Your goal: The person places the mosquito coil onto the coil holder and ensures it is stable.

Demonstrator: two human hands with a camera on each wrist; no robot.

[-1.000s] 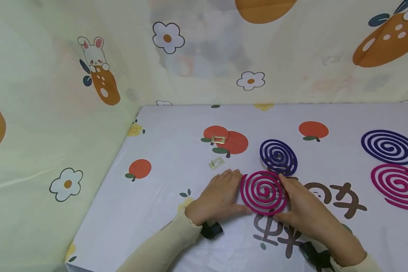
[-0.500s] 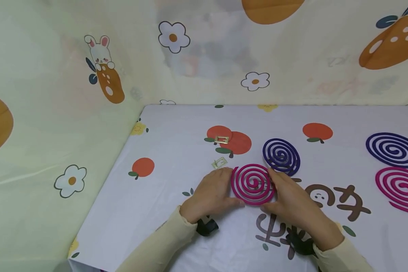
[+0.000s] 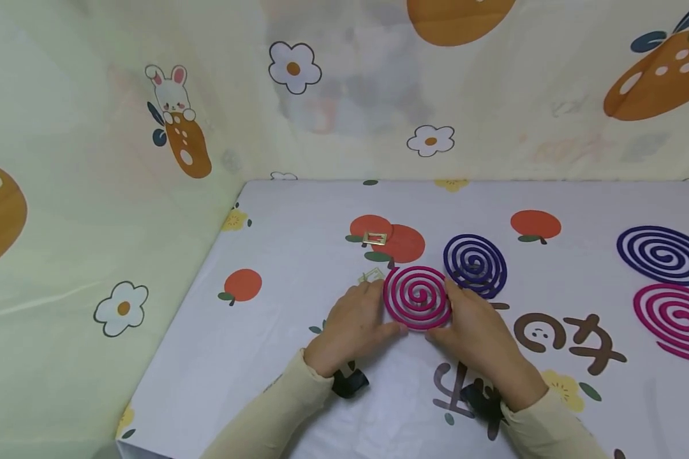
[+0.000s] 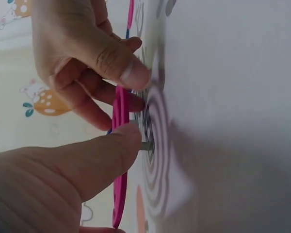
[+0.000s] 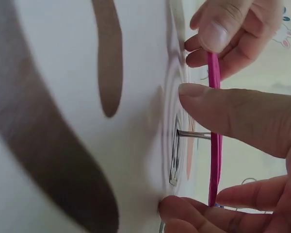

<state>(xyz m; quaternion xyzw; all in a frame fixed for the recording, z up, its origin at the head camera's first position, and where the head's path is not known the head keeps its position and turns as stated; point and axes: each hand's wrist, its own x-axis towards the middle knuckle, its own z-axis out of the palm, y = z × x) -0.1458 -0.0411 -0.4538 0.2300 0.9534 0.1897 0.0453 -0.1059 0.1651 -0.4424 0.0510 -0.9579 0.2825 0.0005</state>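
Both hands grip a pink mosquito coil [image 3: 418,298] by its opposite edges, close above the table. My left hand [image 3: 353,322] has its thumb and fingers at the coil's left edge. My right hand [image 3: 479,331] grips the right edge. In the right wrist view a thin metal stand [image 5: 173,160] sits under the pink coil, its prong reaching up to it. A shadow of the spiral falls on the cloth. Just beyond my right hand is a dark blue mosquito coil [image 3: 475,262], slightly tilted, with metal showing beneath it.
A gold metal stand [image 3: 374,238] lies farther back on the white printed tablecloth [image 3: 298,236]. Another stand [image 3: 372,276] is partly covered by the pink coil and left hand. At the right lie a blue coil [image 3: 666,255] and a pink coil [image 3: 679,313].
Both hands have carried the pink coil left and away from the person, toward the loose stands. It now partly covers the nearer stand. The blue coil beside it has stayed in place.
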